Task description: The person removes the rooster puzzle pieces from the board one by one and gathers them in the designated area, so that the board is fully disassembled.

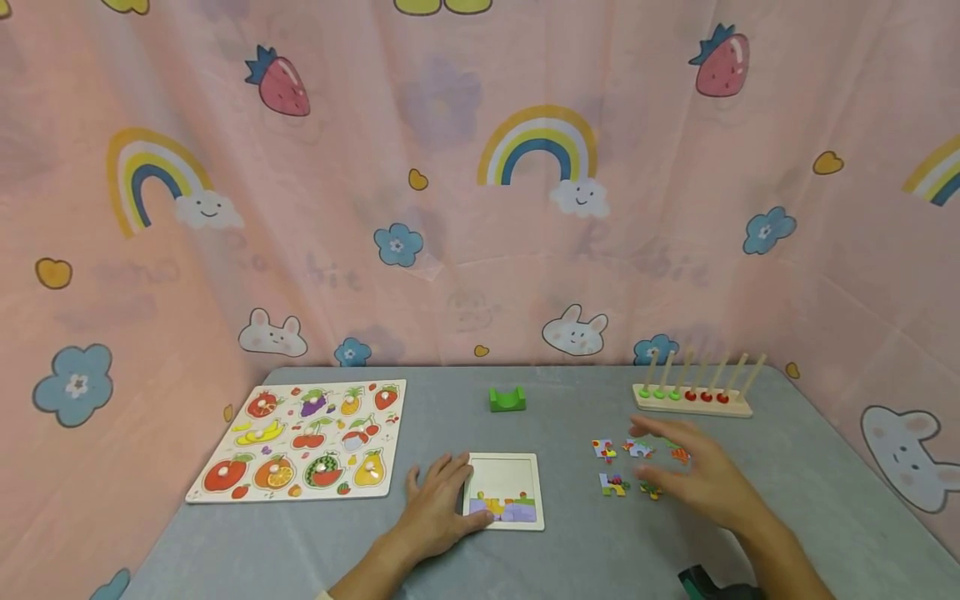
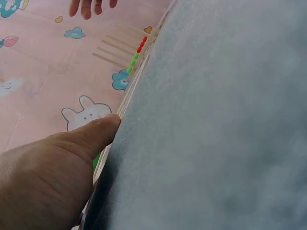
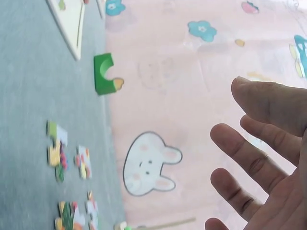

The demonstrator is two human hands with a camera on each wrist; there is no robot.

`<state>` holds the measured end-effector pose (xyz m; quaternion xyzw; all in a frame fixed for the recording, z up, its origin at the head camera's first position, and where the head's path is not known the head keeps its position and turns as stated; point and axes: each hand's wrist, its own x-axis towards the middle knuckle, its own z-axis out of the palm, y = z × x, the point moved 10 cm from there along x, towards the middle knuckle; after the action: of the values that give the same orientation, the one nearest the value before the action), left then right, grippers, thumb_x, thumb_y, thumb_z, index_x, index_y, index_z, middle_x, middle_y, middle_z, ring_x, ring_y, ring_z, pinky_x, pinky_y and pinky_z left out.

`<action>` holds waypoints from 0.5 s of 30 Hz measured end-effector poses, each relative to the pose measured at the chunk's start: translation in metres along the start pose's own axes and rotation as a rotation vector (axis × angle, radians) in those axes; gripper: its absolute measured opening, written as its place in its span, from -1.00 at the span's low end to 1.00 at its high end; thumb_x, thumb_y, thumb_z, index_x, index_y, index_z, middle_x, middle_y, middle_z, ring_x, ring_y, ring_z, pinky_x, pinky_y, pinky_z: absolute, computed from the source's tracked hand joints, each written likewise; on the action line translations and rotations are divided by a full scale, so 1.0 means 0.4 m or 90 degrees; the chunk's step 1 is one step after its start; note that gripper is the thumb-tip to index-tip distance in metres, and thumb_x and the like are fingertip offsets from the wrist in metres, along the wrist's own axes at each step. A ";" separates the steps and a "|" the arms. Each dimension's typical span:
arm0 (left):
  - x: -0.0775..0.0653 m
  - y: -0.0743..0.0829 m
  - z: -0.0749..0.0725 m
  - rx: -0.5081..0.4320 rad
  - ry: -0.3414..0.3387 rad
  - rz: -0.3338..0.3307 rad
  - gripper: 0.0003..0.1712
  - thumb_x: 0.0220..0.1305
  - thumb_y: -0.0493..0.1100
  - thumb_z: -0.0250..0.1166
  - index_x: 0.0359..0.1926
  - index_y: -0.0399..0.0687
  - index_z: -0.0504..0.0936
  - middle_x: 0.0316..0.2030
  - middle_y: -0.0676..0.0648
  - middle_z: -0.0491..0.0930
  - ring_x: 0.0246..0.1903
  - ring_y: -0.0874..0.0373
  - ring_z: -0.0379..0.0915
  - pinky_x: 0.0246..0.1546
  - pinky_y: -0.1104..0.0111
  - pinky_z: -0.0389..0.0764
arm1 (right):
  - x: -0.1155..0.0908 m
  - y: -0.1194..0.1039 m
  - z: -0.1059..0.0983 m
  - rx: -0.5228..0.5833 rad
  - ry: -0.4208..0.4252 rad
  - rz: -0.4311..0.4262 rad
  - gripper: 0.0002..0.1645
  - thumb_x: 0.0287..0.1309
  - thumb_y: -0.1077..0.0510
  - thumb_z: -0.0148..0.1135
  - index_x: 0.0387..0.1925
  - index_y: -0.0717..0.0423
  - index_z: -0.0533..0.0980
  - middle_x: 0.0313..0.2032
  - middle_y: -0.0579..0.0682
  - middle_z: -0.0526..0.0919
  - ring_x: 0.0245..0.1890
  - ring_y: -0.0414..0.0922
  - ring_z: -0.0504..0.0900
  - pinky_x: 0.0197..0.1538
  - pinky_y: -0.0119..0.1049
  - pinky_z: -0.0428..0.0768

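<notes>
Backdrop [image 1: 442, 283]: pink cloth, printed with rainbows, strawberries, flowers and rabbit heads, is hung behind and at the sides of the grey table [image 1: 570, 554].
Puzzle tray [image 1: 500, 477]: it is laid flat near the middle of the table; its lower part is filled with fitted pieces [image 1: 517, 509] in purple, yellow and green, and its upper part is bare.
Left hand [image 1: 441, 508]: the tray's left edge is touched by fairly straight fingers, and its lower left corner is overlapped by the outstretched thumb.
Right hand [image 1: 697, 482]: it is raised over the loose pieces [image 1: 613, 485], thumb and fingers spread well apart; nothing is held.
Loose pieces: at least five are scattered to the right of the tray, apart from it; some are partly hidden by the right hand in the head view.
Green block [image 1: 507, 402]: it is set behind the tray, its curved notch turned upward.
Fruit board [image 1: 295, 456]: it is laid flat at the left, covered with colourful fruit shapes.
Peg stand [image 1: 693, 407]: it is placed at the back right, with green beads [image 1: 659, 394] and red beads [image 1: 706, 397] low on its pegs.
Dark object [image 1: 716, 590]: it is cut off below, beside the right wrist; what it is cannot be told.
</notes>
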<state>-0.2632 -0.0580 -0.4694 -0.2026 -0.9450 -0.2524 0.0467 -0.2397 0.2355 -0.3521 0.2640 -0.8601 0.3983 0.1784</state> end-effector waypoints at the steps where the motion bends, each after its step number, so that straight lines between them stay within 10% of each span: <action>1: 0.000 0.000 0.000 0.000 0.000 0.000 -0.17 0.02 0.26 0.42 0.17 -0.19 0.52 0.30 -0.11 0.34 0.31 -0.15 0.12 0.13 -0.33 -0.14 | 0.003 -0.004 0.003 0.000 0.000 -0.004 -0.27 -0.05 0.30 0.48 0.22 0.03 0.48 -0.07 -0.09 0.63 0.03 -0.26 0.41 0.01 -0.41 0.32; 15: -0.001 -0.001 -0.001 -0.001 0.006 0.004 -0.17 0.02 0.26 0.42 0.17 -0.19 0.52 0.30 -0.11 0.35 0.30 -0.15 0.12 0.12 -0.33 -0.14 | 0.044 -0.077 0.060 -0.006 -0.003 -0.047 -0.27 -0.09 0.25 0.52 0.20 0.03 0.50 -0.06 -0.13 0.64 0.02 -0.17 0.46 -0.02 -0.21 0.42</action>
<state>-0.2632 -0.0586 -0.4692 -0.2047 -0.9439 -0.2540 0.0516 -0.2377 0.1944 -0.3395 0.2955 -0.8522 0.3866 0.1922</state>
